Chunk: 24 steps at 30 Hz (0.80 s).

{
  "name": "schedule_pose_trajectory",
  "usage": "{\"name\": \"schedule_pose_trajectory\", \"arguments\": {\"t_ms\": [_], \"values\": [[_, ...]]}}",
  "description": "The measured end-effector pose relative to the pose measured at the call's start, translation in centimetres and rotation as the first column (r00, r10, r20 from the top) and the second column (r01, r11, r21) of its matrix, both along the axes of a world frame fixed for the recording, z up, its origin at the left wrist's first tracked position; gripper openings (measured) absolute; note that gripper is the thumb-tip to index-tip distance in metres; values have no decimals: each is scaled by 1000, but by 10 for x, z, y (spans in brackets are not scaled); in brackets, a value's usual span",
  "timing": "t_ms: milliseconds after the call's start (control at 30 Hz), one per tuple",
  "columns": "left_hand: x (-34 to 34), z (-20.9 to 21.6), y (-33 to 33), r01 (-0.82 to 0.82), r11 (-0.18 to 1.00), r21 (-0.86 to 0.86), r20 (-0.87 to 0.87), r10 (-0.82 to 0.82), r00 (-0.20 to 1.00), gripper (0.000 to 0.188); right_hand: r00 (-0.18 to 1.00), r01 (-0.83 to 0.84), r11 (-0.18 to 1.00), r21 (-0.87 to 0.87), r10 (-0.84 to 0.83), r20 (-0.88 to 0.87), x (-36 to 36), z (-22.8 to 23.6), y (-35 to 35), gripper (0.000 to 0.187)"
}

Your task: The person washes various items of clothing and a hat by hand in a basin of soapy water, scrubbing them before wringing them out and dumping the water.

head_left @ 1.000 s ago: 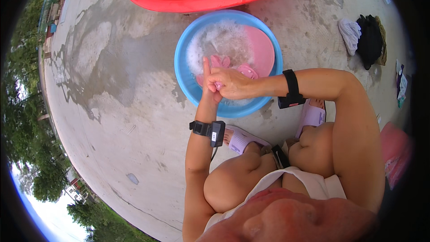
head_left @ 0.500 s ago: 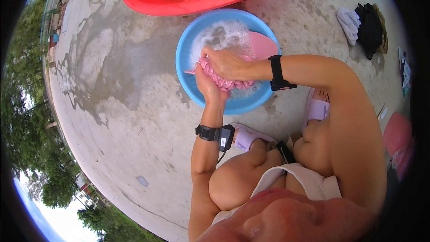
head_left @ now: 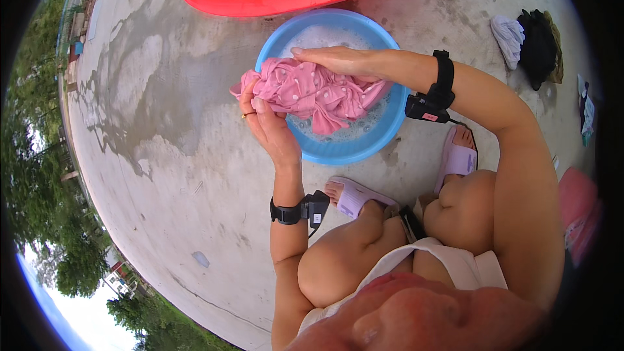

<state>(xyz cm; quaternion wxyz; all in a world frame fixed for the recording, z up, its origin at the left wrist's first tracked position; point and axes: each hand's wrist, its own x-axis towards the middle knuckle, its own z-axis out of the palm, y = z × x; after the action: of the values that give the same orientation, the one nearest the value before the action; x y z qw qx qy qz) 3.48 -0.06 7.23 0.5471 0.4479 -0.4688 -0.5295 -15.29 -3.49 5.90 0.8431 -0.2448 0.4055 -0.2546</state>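
A wet pink cloth with white dots [head_left: 312,91], bunched in loose folds, is up over a round blue basin [head_left: 351,156]. My left hand [head_left: 272,131] grips its left end, thumb and fingers closed on the folds. Along the cloth's far edge lies my right hand [head_left: 338,60], its fingers stretched out straight and flat against the fabric. Soapy water with white foam [head_left: 322,36] shows in the basin around the cloth. The cloth and my right hand hide much of the basin's inside.
A large red tub [head_left: 273,3] stands just beyond the basin. To the right lie a pale garment [head_left: 507,40] and a black garment [head_left: 538,49] on the concrete floor [head_left: 188,175]. My feet in lilac slippers [head_left: 354,198] are close to the basin.
The cloth has gone from a tight twisted bundle to a looser, wider one, and is higher. My left hand moved left; my right hand's fingers have straightened from their grip.
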Motion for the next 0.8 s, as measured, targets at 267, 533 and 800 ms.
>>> {"name": "schedule_pose_trajectory", "arguments": {"t_ms": [267, 533, 800], "values": [[28, -51, -21, -126, 990, 60, 290, 104, 951, 47, 934, -144, 968, -204, 65, -353, -32, -35, 1, 51], [68, -177, -22, 75, 914, 400, 363, -233, 902, 68, 956, 3, 998, -69, -24, -293, -39, -72, -3, 35], [51, -145, -41, 571, 681, 458, -395, -420, 817, 84, 972, 11, 978, 206, -58, 226, -25, -12, 0, 24]]}}
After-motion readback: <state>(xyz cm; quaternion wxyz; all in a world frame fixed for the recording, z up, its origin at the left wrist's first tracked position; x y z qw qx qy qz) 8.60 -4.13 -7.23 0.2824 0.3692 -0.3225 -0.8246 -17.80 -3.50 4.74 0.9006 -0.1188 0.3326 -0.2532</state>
